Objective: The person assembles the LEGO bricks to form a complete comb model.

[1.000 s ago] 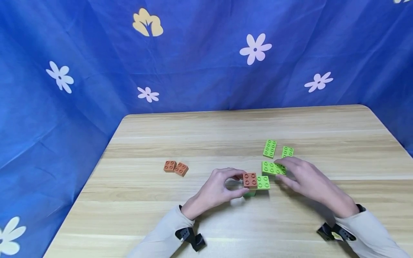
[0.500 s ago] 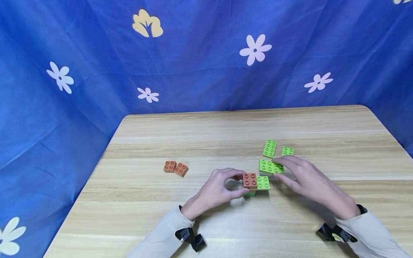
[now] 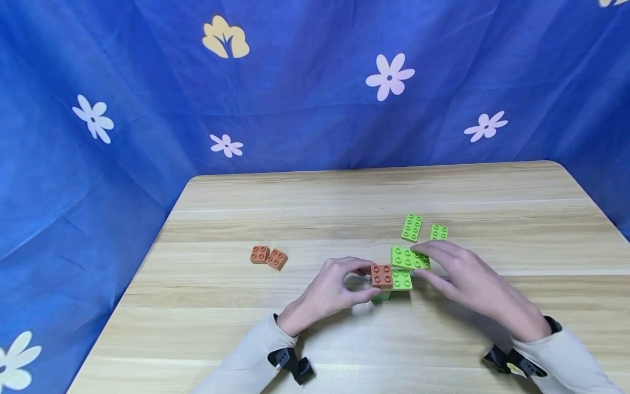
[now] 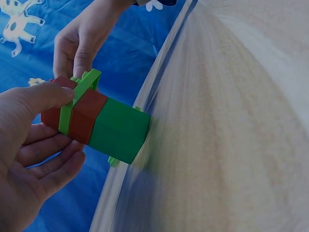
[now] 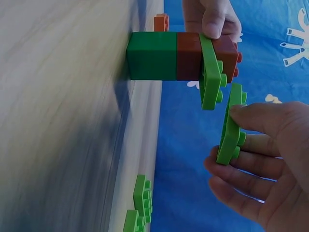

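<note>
A stack stands upright on the table in front of me. A dark green block forms its base, with a red-brown brick over that. Above it a light green plate juts out to the right, capped by another red-brown brick. My left hand holds the stack near the top, thumb at the plate in the left wrist view. Between thumb and fingers, my right hand pinches a second light green plate, raised off the table close beside the jutting plate. Its studs face up.
Two red-brown bricks, one against the other, lie on the wooden table to the left. Beyond my right hand lie a longer green plate and a shorter one. A blue flowered curtain hangs behind the table.
My right hand has shifted slightly left with the light green plate, bringing it nearer the stack. My left hand and the stack stay where they were.
</note>
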`<state>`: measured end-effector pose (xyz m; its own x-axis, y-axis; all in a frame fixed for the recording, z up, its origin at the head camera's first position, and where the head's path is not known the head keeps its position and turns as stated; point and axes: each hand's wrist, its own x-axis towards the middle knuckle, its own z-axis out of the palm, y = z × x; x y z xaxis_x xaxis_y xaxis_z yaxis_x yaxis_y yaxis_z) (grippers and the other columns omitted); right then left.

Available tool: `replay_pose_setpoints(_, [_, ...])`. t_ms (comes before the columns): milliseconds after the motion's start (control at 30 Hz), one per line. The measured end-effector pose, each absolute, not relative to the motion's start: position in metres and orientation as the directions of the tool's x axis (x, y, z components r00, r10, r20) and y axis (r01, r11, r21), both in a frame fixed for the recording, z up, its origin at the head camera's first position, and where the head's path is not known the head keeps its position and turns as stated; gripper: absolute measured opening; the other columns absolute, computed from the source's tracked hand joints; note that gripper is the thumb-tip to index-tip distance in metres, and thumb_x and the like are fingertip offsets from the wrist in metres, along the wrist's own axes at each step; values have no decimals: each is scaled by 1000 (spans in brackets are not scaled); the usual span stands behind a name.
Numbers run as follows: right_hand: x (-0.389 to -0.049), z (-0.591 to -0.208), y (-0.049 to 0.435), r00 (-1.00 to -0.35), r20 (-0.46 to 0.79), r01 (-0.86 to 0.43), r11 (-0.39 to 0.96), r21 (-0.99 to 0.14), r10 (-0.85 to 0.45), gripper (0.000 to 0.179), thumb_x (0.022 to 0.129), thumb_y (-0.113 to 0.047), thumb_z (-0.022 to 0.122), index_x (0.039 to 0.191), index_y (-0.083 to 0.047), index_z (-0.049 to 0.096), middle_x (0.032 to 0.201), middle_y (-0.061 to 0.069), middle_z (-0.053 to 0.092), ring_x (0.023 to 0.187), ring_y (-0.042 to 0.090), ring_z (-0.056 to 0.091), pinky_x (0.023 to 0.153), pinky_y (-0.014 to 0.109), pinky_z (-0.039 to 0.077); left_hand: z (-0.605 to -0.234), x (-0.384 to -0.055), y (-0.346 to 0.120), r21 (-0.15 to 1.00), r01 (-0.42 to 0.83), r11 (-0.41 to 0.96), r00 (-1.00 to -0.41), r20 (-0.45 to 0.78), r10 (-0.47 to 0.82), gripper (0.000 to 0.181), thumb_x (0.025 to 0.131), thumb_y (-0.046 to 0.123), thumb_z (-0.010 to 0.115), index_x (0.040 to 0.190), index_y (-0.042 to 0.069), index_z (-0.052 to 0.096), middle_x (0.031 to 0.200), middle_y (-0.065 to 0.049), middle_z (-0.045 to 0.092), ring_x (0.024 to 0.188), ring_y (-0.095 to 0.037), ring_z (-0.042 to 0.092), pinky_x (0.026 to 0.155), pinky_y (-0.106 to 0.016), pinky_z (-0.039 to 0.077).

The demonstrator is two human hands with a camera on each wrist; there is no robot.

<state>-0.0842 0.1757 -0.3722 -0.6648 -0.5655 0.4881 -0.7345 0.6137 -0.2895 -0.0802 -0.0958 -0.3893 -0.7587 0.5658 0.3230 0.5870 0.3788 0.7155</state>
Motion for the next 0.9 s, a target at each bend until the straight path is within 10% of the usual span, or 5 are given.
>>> replay_pose_setpoints(900, [-78, -371, 163, -572, 566, -807, 530, -259, -594, 40, 91, -30, 66, 120, -1, 63, 115, 10, 66, 105, 28, 63, 86, 42, 55, -391, -81, -97, 711, 583, 393, -764, 316, 562, 40, 79, 18, 80, 114, 3, 68, 109, -6, 71, 94, -17, 68, 89, -21, 51])
